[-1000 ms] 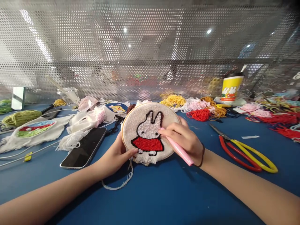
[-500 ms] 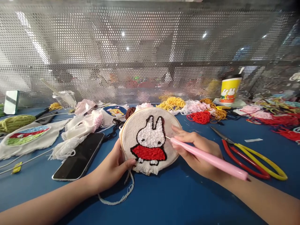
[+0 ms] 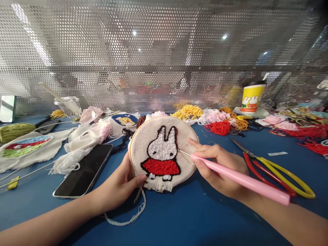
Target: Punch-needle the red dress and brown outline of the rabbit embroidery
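Note:
My left hand point(image 3: 124, 184) grips the lower left edge of a round embroidery hoop point(image 3: 187, 171), thumb on the front of its cream cloth. Stitched there is a white rabbit point(image 3: 160, 148) with a black outline and a red dress. In my right hand point(image 3: 220, 167) is a pink punch needle point(image 3: 243, 177), pinched like a pen. Its thin metal tip meets the cloth at the right side of the rabbit's head, and one of my fingers rests against the hoop's right side. White yarn point(image 3: 130, 218) trails below the hoop onto the blue table.
Left of my left hand lie a dark phone point(image 3: 84, 171) and white yarn point(image 3: 66, 162). Red-and-yellow-handled scissors point(image 3: 279, 174) lie right of my right hand. Yarn piles point(image 3: 188, 112) and a yellow cup point(image 3: 252, 97) stand before a perforated metal screen point(image 3: 164, 51).
The punch needle has drawn back to the right, so more of its metal shaft shows outside the cloth. The hoop has shifted slightly left.

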